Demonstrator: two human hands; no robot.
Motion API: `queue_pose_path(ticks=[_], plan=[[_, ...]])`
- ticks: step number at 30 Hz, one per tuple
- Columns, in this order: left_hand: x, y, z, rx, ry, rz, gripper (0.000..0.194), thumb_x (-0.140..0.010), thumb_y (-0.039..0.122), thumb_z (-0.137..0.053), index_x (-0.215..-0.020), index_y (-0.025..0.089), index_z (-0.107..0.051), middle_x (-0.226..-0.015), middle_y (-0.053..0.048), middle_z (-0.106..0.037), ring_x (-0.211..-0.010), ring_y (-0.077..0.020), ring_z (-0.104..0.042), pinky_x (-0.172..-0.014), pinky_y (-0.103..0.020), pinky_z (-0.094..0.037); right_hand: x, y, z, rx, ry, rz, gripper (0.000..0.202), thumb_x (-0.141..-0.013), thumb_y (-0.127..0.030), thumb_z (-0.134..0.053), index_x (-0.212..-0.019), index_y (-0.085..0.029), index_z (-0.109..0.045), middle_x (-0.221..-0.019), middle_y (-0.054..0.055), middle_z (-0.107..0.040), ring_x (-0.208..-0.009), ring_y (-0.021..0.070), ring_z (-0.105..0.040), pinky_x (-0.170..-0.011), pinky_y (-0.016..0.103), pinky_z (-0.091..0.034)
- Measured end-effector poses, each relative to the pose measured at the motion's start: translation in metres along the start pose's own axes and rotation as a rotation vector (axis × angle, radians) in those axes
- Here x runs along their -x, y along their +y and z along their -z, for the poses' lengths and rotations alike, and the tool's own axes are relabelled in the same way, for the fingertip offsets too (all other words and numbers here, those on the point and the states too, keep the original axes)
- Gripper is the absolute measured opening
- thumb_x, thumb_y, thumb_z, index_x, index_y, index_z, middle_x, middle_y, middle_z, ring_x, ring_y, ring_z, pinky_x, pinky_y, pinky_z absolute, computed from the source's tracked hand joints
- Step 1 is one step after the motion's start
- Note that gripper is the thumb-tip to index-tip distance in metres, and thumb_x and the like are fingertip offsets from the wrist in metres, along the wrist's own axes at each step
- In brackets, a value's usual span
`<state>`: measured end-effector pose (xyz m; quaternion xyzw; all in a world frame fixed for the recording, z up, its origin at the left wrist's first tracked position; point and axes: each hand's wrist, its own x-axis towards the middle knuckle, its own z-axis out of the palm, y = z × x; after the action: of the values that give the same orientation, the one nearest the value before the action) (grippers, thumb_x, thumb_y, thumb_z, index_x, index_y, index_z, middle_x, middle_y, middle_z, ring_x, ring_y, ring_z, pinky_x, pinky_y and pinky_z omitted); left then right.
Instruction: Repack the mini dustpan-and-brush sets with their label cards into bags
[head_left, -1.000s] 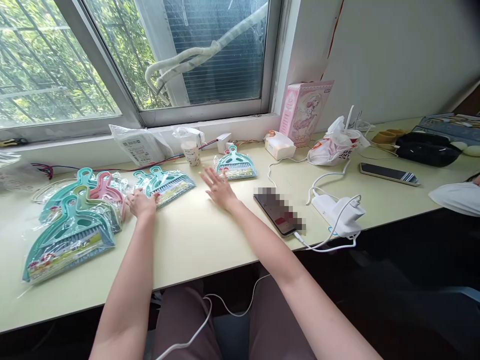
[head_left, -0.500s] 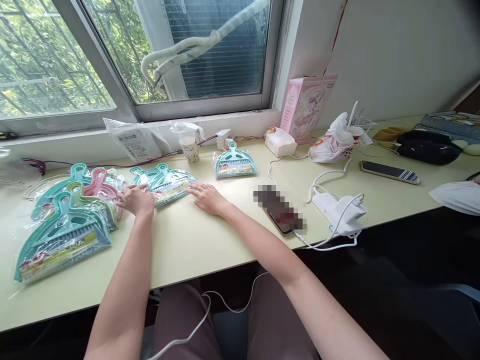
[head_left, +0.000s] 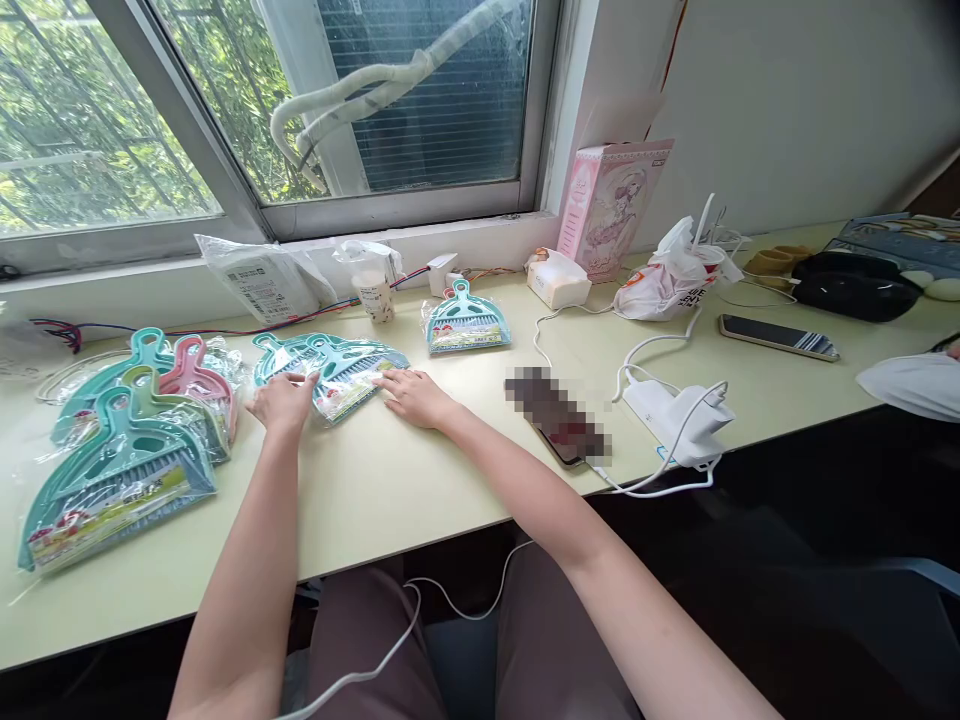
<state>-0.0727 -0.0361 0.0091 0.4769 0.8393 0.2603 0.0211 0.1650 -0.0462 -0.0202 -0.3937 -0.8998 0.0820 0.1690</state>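
Two overlapping turquoise dustpan and brush sets in clear wrap [head_left: 360, 368] lie in front of me, the front one slanted. At their near left edge, my left hand [head_left: 281, 402] has its thumb and forefinger closed on the wrapping. My right hand [head_left: 416, 397] rests on the table with fingers stretched out, its fingertips touching the front set's right end. To the left lies a group of wrapped sets in turquoise, green and pink; the nearest turquoise set [head_left: 120, 490] shows a printed label. Another turquoise set [head_left: 466, 322] lies farther back.
A phone [head_left: 559, 430], partly blurred out, and a white power adapter [head_left: 667, 420] with cables lie to the right. Behind stand a plastic cup [head_left: 373, 295], a tissue pack [head_left: 556, 280] and a pink box [head_left: 615, 210]. A second phone [head_left: 780, 338] lies farther right.
The fingers of my left hand have drawn in from a spread pose and moved slightly right. The front set in the middle now sits farther right and nearer me.
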Motion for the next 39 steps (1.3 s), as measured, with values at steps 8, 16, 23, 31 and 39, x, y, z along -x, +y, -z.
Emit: queue_pose_path(ticks=[8,16,23,31,39], plan=[[0.001,0.007,-0.008,0.217,-0.031,-0.029,0.011,-0.074,0.028,-0.068,-0.078,0.019,-0.062,-0.094,-0.014,-0.072,-0.106,-0.0355,-0.064,-0.099,-0.049,-0.045,0.003,0.0,0.003,0.052,0.027,-0.021,0.051,-0.1,-0.034,-0.047,-0.149,-0.02,-0.042,-0.152,0.013,-0.047,-0.136,0.0279,-0.044,-0.109,0.047,-0.042],[0.006,0.012,-0.018,0.617,-0.223,-0.054,0.029,-0.065,0.029,-0.07,-0.09,0.016,-0.073,-0.098,-0.011,-0.074,-0.098,-0.0281,-0.067,-0.093,-0.04,-0.052,0.002,-0.004,0.006,0.177,0.071,-0.008,0.044,-0.099,-0.032,-0.048,-0.141,-0.021,-0.049,-0.142,0.012,-0.056,-0.124,0.031,-0.048,-0.1,0.046,-0.043],[0.015,0.025,-0.015,0.8,-0.252,0.087,0.021,-0.065,0.03,-0.066,-0.08,0.015,-0.069,-0.1,-0.011,-0.071,-0.103,-0.0273,-0.064,-0.084,-0.035,-0.056,-0.001,-0.003,0.007,0.239,0.109,0.125,0.03,-0.099,-0.025,-0.05,-0.127,-0.018,-0.058,-0.133,0.013,-0.062,-0.123,0.0278,-0.055,-0.112,0.052,-0.032],[0.032,0.044,-0.011,1.024,-0.19,0.12,0.025,-0.066,0.021,-0.057,-0.088,0.017,-0.069,-0.114,-0.01,-0.067,-0.119,-0.0261,-0.057,-0.095,-0.035,-0.053,-0.007,-0.005,0.005,0.33,0.055,0.261,0.022,-0.1,-0.019,-0.045,-0.114,-0.011,-0.061,-0.117,0.017,-0.069,-0.107,0.0244,-0.067,-0.09,0.039,-0.053],[0.027,0.044,-0.007,1.096,-0.086,0.419,0.046,-0.081,0.017,-0.05,-0.127,0.02,-0.052,-0.14,-0.014,-0.049,-0.126,-0.0228,-0.055,-0.087,-0.031,-0.059,-0.003,-0.008,0.016,0.177,0.247,0.119,0.028,-0.102,-0.012,-0.033,-0.11,-0.011,-0.059,-0.104,0.012,-0.072,-0.099,0.0214,-0.067,-0.092,0.034,-0.046]])
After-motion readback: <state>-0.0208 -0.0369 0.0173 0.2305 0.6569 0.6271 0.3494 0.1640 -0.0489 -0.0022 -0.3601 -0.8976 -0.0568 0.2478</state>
